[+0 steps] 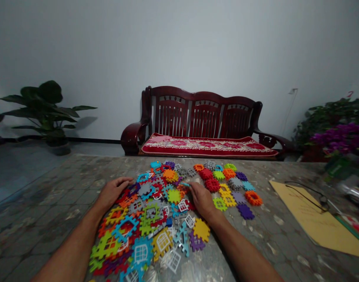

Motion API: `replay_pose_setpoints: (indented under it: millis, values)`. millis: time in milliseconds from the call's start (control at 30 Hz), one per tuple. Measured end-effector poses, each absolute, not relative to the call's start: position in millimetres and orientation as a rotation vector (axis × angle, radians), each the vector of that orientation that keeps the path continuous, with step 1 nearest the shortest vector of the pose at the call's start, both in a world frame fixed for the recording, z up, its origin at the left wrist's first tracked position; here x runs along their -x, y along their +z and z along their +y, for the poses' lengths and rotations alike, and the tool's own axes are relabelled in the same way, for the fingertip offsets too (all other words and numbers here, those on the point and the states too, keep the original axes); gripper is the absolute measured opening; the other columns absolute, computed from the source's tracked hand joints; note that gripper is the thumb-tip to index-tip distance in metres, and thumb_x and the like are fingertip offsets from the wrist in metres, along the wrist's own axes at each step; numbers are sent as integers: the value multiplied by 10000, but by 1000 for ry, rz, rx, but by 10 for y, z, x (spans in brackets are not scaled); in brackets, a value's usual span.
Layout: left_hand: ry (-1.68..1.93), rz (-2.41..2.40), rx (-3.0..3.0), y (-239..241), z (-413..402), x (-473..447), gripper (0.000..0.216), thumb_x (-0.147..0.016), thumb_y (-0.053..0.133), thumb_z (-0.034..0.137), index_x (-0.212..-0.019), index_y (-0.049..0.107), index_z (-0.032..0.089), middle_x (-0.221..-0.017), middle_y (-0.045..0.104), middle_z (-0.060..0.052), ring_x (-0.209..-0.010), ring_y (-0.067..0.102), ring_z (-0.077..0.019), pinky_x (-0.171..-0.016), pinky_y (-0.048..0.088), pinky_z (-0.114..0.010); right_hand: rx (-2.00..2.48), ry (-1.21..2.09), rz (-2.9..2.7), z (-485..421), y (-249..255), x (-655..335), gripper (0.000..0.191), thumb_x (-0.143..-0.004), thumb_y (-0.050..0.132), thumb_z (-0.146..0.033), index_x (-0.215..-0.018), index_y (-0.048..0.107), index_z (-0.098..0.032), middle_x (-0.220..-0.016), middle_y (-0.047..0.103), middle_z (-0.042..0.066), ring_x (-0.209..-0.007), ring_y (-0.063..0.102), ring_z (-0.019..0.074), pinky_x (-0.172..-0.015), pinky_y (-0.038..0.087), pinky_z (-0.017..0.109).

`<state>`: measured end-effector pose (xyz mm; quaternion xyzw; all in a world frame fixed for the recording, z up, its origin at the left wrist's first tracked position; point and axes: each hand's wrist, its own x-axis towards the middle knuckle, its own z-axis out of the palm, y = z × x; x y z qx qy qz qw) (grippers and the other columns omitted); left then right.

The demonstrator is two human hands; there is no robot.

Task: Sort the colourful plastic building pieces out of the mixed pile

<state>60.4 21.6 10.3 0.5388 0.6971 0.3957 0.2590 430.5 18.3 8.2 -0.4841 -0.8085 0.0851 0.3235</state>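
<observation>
Before you stretches a grey patterned table (64, 203), with a broad pile (150, 211) of bright toothed plastic pieces in the middle, between your forearms. White window frames (173, 261) lie among them toward your side, and a flat yellow piece (201, 230) sits at the pile's right edge.

Your left hand (116, 190) lies at the pile's left edge, its fingers loosely extended and released, their tips near a dark purple piece (134, 189). Your right hand (200, 197) is at the opposite edge, fingers bent over the pieces; a small blue piece (185, 184) shows at their tips, but you cannot tell whether they grasp it or only touch it.

Just beyond that hand, to the right, is a smaller group (236, 183) of pieces, spread out more loosely. Farther right, glasses (323, 201) rest on a yellow paper (311, 221).

Past the table's far edge stands a dark red wooden bench (203, 117) with a red floral cushion (209, 145), against a pale wall (182, 43). A leafy plant (50, 102) stands left, purple flowers (344, 137) right.
</observation>
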Motion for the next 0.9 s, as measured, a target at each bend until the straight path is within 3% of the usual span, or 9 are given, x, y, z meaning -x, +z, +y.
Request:
replay_pose_setpoints:
  millis: [400, 667, 900]
  values:
    - [1157, 1793, -1370, 104, 210, -637, 442, -629, 640, 495, -936, 742, 193, -902, 791, -48, -807, 714, -244, -731, 545, -319, 1218, 495, -1757, 233, 32, -4344, 301, -906, 436, -284, -1088, 659, -193, -1048, 704, 66, -974, 643, 205, -908, 483, 337]
    - [1155, 1821, -1373, 138, 189, -653, 403, -630, 644, 471, -908, 749, 198, -866, 794, -37, -801, 712, -240, -760, 539, -316, 1262, 376, -1829, 232, 34, -4360, 301, -886, 422, -205, -1075, 656, -194, -1051, 672, 81, -1017, 610, 212, -942, 463, 356]
    - [1139, 1795, -1351, 63, 221, -605, 427, -638, 647, 491, -940, 745, 206, -900, 791, -42, -768, 711, -236, -693, 548, -304, 1371, 196, -1989, 141, 120, -4339, 269, -893, 522, -287, -1133, 619, -214, -1124, 640, 67, -1061, 577, 209, -941, 444, 328]
